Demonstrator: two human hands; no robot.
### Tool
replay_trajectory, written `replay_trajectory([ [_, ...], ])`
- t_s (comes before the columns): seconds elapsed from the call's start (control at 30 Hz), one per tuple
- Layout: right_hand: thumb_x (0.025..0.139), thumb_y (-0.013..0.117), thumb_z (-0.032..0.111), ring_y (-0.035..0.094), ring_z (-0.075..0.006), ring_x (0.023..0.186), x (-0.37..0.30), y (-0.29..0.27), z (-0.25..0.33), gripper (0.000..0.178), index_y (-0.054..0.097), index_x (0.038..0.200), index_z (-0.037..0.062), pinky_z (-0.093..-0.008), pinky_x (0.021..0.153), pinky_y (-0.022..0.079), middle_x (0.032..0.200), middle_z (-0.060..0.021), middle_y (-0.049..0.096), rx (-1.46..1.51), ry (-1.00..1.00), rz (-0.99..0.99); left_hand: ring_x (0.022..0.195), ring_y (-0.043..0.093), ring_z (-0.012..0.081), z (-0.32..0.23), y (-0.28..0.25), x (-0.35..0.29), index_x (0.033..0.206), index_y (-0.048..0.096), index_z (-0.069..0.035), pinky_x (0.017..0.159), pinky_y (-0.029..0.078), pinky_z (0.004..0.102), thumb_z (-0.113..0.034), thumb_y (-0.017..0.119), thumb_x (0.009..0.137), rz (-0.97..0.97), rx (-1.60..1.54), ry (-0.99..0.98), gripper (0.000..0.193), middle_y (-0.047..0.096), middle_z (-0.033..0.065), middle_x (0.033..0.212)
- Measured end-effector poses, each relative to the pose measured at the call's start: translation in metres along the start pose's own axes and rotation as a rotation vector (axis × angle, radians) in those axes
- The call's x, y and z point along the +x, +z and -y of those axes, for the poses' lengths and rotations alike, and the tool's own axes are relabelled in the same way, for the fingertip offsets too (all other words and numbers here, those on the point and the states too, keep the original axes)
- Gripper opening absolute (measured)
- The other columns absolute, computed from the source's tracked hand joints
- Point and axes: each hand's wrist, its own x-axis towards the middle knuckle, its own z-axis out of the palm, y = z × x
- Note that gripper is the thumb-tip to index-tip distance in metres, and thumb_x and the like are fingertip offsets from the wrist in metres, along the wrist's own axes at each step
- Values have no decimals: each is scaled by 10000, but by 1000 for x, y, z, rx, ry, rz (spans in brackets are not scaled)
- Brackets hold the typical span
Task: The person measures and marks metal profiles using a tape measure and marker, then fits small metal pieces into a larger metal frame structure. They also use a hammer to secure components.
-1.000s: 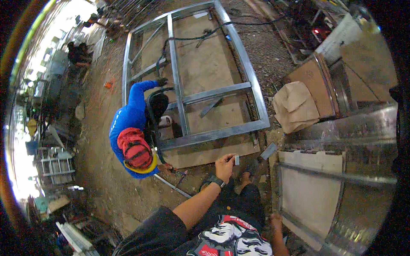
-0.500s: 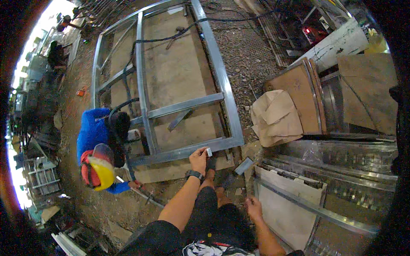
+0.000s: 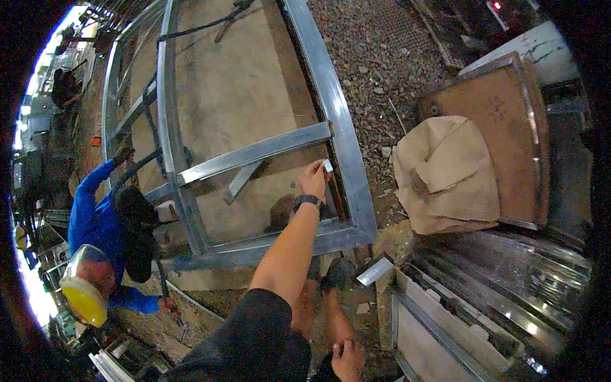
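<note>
Gravel floor, white glare at left

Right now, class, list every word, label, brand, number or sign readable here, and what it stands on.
None can be read.
Brown board: faint dark marks, too blurred to tell whether they are writing.
Watch: any markings too small to read.
Metal piece in the left hand: no lettering visible.
</note>
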Motion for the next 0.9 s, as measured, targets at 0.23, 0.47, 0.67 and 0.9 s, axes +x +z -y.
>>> replay_trajectory([
  [0.23,1101,484,495,695,-450,944,33,-61,10,538,636,1348,42,-544,820,568,1099,-261,707,146,65,203,815,677,119,17,36,68,1135,803,-50,753,532,272,-94,731,977,-152,137,53,179,774,23,992],
  [0.47,1093,455,551,675,-461,887,37,-40,2,589,663,1268,29,-569,789,555,996,-248,698,106,-73,-85,934,697,146,42,49,100,1145,777,45,860,536,294,-45,740,951,-146,-107,37,217,785,76,1069],
  [0.67,1078,450,577,647,-507,1025,39,-59,17,614,664,1289,42,-609,895,529,1115,-270,700,122,38,104,860,696,153,53,58,94,1099,777,65,811,548,312,-41,750,937,-210,-251,96,195,783,73,1009],
  [0.9,1065,465,590,630,-503,1152,41,-56,24,633,650,1363,63,-598,996,509,1209,-276,692,157,91,93,815,665,141,49,69,96,1040,787,58,764,531,312,-45,772,912,-242,-343,86,165,763,52,959],
])
